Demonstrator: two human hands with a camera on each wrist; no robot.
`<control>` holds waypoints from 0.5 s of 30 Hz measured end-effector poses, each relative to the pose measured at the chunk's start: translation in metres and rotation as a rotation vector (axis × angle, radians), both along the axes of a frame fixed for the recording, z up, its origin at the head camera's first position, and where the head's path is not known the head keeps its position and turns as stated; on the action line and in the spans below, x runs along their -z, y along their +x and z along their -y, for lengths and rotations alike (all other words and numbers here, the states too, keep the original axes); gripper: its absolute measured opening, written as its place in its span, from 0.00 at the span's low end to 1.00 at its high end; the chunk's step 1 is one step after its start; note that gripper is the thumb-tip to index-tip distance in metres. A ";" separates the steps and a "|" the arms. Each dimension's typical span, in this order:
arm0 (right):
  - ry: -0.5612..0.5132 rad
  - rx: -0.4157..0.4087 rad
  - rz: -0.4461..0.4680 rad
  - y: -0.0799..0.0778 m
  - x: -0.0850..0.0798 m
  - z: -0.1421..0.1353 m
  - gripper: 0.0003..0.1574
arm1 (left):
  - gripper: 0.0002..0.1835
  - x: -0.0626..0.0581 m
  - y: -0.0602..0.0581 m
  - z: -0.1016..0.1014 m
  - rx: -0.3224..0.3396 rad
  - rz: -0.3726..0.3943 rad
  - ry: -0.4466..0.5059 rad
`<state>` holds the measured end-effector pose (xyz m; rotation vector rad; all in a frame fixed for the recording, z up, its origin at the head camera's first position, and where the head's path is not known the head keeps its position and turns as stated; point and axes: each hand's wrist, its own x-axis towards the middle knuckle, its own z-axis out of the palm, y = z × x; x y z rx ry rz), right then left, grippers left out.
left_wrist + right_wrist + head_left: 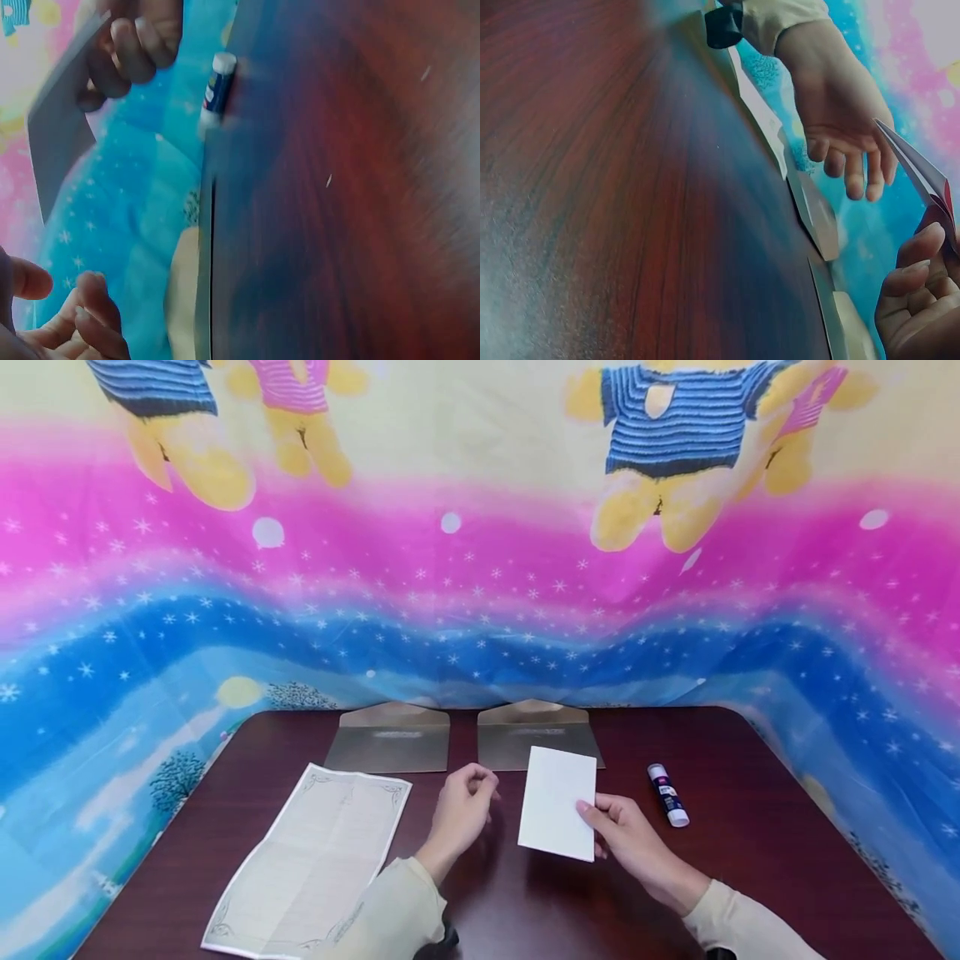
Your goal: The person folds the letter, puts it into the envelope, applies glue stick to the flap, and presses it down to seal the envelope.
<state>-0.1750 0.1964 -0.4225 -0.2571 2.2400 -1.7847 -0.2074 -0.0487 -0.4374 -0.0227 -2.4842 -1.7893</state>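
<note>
My right hand (637,847) holds a folded white sheet of paper (557,802) upright above the table, thumb on its front near the right edge. In the right wrist view the folded paper (919,169) appears nearly edge-on, with layers and a red sliver at its fold. To the left of it is my left hand (461,806), fingers loosely bent and nothing in them, apart from the paper. Left of that hand lies a creased letter sheet (315,852) with ornamental corners, partly covered by the left sleeve.
Two grey-brown envelopes, one left (390,747) and one right (517,745), lie at the table's back edge with flaps raised. A glue stick (667,795) lies to the right on the dark wooden table (780,877). Behind hangs a printed cloth (480,568).
</note>
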 end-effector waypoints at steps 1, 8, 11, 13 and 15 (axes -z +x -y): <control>0.001 0.003 0.001 -0.001 0.000 -0.001 0.28 | 0.09 0.000 -0.003 0.000 -0.013 0.008 -0.038; 0.009 0.013 0.008 -0.003 -0.001 -0.006 0.29 | 0.05 -0.002 -0.030 -0.001 -0.070 0.018 -0.285; 0.015 0.021 0.013 -0.003 0.000 -0.009 0.29 | 0.07 0.000 -0.041 -0.002 -0.072 0.030 -0.363; 0.017 0.021 0.016 -0.004 0.001 -0.010 0.29 | 0.07 0.001 -0.047 -0.002 -0.086 0.040 -0.408; 0.018 0.019 0.018 -0.004 0.002 -0.010 0.29 | 0.08 0.001 -0.054 -0.003 -0.101 0.053 -0.444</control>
